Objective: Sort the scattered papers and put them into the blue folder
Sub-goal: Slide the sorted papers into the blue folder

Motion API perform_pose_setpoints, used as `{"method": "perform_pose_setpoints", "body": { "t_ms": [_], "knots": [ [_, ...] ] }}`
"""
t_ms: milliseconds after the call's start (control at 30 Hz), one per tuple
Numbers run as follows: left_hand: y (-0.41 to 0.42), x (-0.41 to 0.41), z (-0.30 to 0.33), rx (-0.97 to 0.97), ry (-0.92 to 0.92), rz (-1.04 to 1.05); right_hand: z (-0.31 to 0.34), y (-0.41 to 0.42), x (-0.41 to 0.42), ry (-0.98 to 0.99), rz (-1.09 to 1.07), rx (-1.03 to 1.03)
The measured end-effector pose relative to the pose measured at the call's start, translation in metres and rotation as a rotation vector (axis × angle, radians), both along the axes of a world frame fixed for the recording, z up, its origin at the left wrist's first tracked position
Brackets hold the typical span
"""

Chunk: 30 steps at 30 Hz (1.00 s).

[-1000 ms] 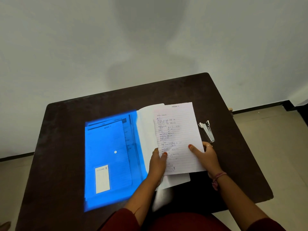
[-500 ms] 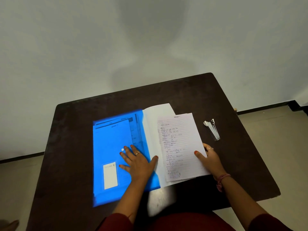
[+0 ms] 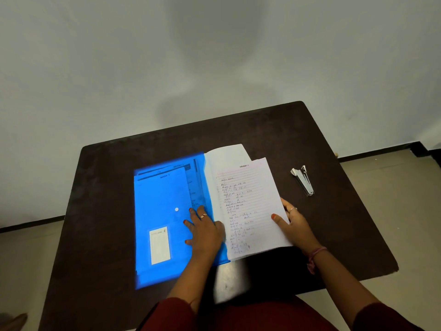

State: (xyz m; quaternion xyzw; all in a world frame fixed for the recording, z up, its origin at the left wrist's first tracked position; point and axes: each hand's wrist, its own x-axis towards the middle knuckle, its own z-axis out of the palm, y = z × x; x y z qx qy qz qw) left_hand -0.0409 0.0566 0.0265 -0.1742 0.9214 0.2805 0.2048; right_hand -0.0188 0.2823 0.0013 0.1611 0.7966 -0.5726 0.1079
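On the dark bench (image 3: 274,130) the blue folder (image 3: 162,211) lies flat on the left, translucent, with sheets marked by section headings showing faintly through its cover and a white label near its lower edge. The left hand (image 3: 205,231) rests palm down on the folder's right part, fingers spread and straight, pressing the cover against the bench beside its open side. Just right of it, a handwritten ruled sheet (image 3: 248,206) headed with a section title lies over a plain white sheet (image 3: 226,155) whose top pokes out behind; both overlap the folder's right edge. The right hand (image 3: 292,222) pinches the ruled sheet at its right margin, thumb on top and fingers beneath. Further right, well apart from the papers, a metal stapler (image 3: 303,179) sits alone. The step in hand seems to be feeding this stack into the folder: next, the left hand likely needs to lift the cover's edge while the right slides the sheets leftward, kept square so the corners do not catch
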Motion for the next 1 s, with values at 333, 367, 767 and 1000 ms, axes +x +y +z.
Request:
{"method": "perform_pose_setpoints", "body": {
  "t_ms": [333, 367, 767, 1000],
  "knots": [
    [0.008, 0.005, 0.003, -0.247, -0.093, -0.274, 0.007, 0.002, -0.004, 0.017, 0.026, -0.111],
    [0.009, 0.005, 0.004, -0.271, -0.086, -0.283, 0.01, 0.004, -0.006, 0.006, 0.029, -0.146],
    [0.012, 0.004, 0.021, -0.259, -0.11, -0.244, 0.02, 0.022, -0.036, -0.141, 0.242, -0.237],
    [0.013, -0.001, 0.028, -0.32, -0.153, -0.269, 0.025, -0.001, -0.067, -0.115, 0.347, -0.228]
  ]
}}
